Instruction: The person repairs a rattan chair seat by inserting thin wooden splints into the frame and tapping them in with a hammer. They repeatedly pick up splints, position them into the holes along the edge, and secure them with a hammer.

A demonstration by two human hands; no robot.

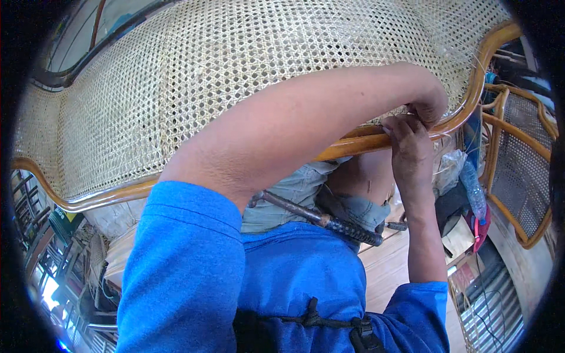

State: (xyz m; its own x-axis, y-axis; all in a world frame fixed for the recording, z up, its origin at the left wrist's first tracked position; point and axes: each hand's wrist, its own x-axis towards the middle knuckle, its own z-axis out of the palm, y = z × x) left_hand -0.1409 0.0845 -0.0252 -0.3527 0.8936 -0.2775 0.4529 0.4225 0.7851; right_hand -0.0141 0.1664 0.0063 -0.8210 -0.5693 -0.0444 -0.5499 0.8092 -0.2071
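A large woven cane panel (235, 53) in a curved, varnished wooden frame (353, 145) lies across in front of me. My left arm reaches over it to the right, and my left hand (431, 105) is bent down at the frame's near right edge, fingers curled and mostly hidden. Close against it, my right hand (410, 138) comes up from below with fingers pinched together at the same edge. What the fingertips hold is hidden. Thin loose cane strands stick out by the hands. Across my lap lies a hammer-like tool (321, 219) with a dark grip.
At the right stands another wooden-framed piece with a cane panel (521, 156). A clear plastic bottle (472, 188) and a plastic bag (450, 167) are beside my right forearm. Corrugated metal sheet (491, 315) is at the lower right. Stacked dark frames (44, 253) fill the left side.
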